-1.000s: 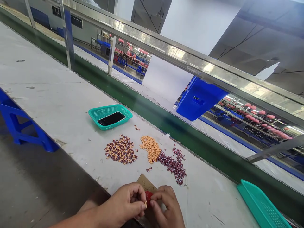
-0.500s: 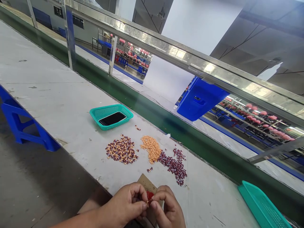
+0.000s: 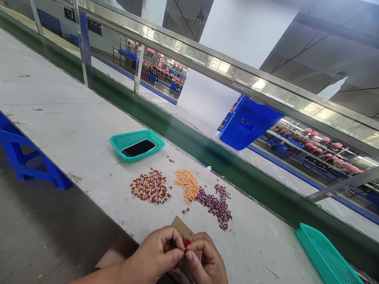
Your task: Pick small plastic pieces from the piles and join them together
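Three bead piles [image 3: 188, 185] lie beyond the fingers [image 3: 171, 240].

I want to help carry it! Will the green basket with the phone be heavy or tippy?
The green plastic basket is probably light, because its thin walls are full of small holes. The black phone lies flat inside, and the sides look low, so it could probably slide out if tilted.

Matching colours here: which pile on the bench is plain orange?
The middle pile, solid orange, unlike the mixed purple-and-orange pile and the dark purple pile beside it.
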{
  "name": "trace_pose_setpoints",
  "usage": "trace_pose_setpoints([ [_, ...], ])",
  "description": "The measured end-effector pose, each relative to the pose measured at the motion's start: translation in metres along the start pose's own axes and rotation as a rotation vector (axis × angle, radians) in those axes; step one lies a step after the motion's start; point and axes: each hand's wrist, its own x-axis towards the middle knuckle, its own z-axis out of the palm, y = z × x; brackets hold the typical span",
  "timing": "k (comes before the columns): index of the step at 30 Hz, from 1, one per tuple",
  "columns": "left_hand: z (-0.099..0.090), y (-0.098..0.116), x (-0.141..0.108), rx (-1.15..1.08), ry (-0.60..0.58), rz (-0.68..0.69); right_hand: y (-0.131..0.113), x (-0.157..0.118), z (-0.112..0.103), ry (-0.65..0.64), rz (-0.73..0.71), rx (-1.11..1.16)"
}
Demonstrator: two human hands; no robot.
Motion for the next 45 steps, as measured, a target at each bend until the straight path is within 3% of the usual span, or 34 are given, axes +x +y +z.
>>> trace_pose_setpoints([
  [8, 0.001, -0.008, 0.002, 0.017, 0.007, 0.084, 0.005, -0.005, 0.006, 0.080, 0.046, 0.101],
  [12, 0.001, -0.010, 0.001, 0.058, -0.003, 0.097, 0.004, -0.003, 0.003, 0.013, 0.042, 0.086],
  [18, -0.003, -0.002, 0.001, 0.385, 0.066, 0.129, -0.002, 0.000, -0.003, -0.058, 0.073, 0.090],
  [25, -0.003, 0.012, 0.005, 0.694, 0.030, 0.174, -0.007, 0.001, 0.002, 0.010, 0.101, 0.052],
  [27, -0.011, 0.014, 0.011, 0.797, 0.030, 0.220, -0.003, 0.001, -0.005, -0.003, 0.117, -0.043],
  [31, -0.050, 0.035, 0.030, 1.137, 0.136, 0.388, 0.019, 0.005, -0.043, 0.150, 0.206, -0.415],
  [34, -0.083, 0.064, 0.043, 1.440, 0.274, 0.322, 0.038, 0.010, -0.078, 0.143, 0.193, -0.794],
  [37, -0.096, 0.085, 0.053, 1.653, 0.284, 0.416, 0.048, 0.017, -0.099, 0.104, 0.175, -0.887],
  [40, -0.081, 0.087, 0.065, 1.720, 0.170, 0.486, 0.050, 0.022, -0.104, 0.063, 0.150, -0.929],
  [45, -0.039, 0.067, 0.093, 1.817, -0.096, 0.480, 0.052, 0.023, -0.104, 0.036, 0.116, -0.951],
])
